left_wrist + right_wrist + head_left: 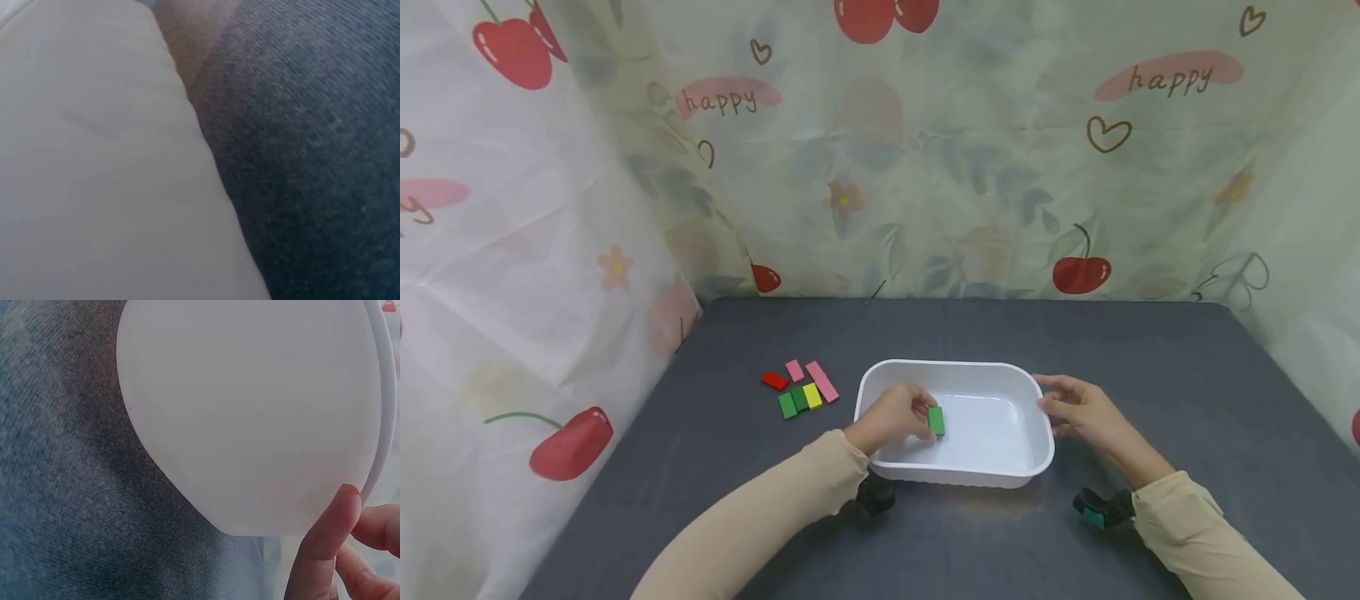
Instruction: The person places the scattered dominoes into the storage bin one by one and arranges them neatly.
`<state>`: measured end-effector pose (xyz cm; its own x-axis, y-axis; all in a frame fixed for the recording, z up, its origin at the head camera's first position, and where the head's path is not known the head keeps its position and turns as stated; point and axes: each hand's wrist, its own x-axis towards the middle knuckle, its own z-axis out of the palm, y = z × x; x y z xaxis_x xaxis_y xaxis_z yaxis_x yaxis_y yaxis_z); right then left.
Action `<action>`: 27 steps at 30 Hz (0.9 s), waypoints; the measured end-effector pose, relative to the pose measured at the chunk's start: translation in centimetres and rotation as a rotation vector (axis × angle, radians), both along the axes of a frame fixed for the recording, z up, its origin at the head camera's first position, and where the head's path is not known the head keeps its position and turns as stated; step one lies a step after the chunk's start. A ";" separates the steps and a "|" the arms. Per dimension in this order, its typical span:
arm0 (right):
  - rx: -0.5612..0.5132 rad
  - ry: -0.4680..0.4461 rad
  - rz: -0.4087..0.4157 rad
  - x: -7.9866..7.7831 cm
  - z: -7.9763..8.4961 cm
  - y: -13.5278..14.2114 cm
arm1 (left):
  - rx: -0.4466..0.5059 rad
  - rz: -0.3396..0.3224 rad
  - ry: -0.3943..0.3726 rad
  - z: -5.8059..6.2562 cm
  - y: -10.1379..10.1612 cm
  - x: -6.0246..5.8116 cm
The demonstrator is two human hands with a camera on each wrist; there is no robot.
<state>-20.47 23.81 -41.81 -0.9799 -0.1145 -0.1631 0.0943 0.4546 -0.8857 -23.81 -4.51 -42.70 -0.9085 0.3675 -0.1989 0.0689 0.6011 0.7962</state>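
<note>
The tray [992, 481] is plain white, the piece [936, 422] against it green. To its left I see a red block [774, 381], pink blocks [822, 382], green blocks [787, 406], a yellow block [812, 396]. Dark grey tabletop [970, 550], beige sleeves [760, 517], cherry-printed pale far curtain [925, 192].

This is a small curtained-off booth, set up like a makeshift recording corner; whether it stands in a home or a studio cannot be told. A thin, pale cream printed sheet [925, 208] hangs behind, bearing red cherries, brown outlined hearts, orange flowers and the word "happy" on pink patches. Similar whitish sheets [550, 317] close both sides around a dark grey, rounded-corner counter [1150, 342] with a fabric-like weave. Small black wrist-worn devices [1101, 510] suggest recording.
</note>
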 end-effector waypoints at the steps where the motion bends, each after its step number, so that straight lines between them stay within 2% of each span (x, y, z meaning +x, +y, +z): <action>1: 0.000 0.000 -0.001 0.0 0.0 0.0 | -0.009 0.000 -0.001 0.0 0.0 0.0; 10: 0.006 -0.002 0.002 0.1 0.1 0.0 | -0.062 0.017 -0.005 -0.3 0.2 0.0; 27: 0.021 -0.006 0.007 0.1 0.1 0.0 | -0.102 0.034 0.003 -0.3 0.5 0.1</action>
<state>-20.39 23.77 -41.66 -0.9782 -0.1173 -0.1715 0.0966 0.4741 -0.8752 -23.70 -4.05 -43.03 -0.9208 0.3147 -0.2306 0.0499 0.6812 0.7304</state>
